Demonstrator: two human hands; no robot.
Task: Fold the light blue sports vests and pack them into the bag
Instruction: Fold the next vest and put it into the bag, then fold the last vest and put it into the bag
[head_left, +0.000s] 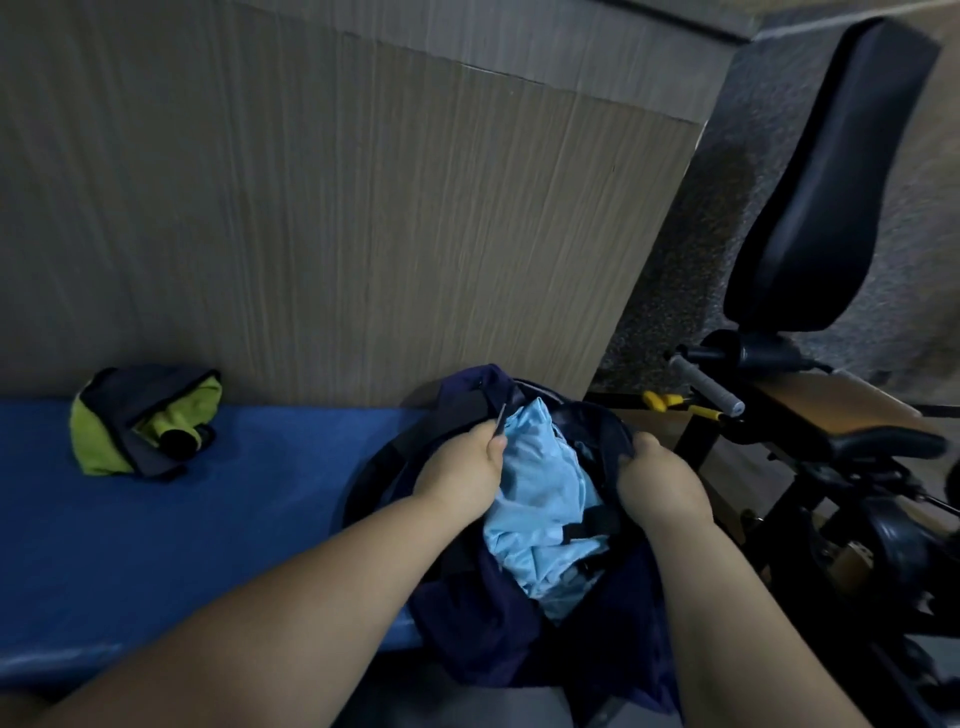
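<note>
A dark navy bag (467, 618) lies open at the right end of the blue bench, mouth facing up. Light blue vest fabric (540, 499) fills its opening, bunched and creased. My left hand (460, 478) pinches the bag's left rim, with a thin grey zip pull or strap showing at its fingertips. My right hand (660, 486) grips the bag's right rim. The two hands hold the opening apart on either side of the vests. My fingers are mostly hidden behind the backs of the hands.
A blue padded bench (208, 519) runs to the left under a wood-grain wall panel. On it lies a lime green and grey pouch (140, 421). To the right stands black gym equipment (821, 395) with a padded backrest, handle and frame.
</note>
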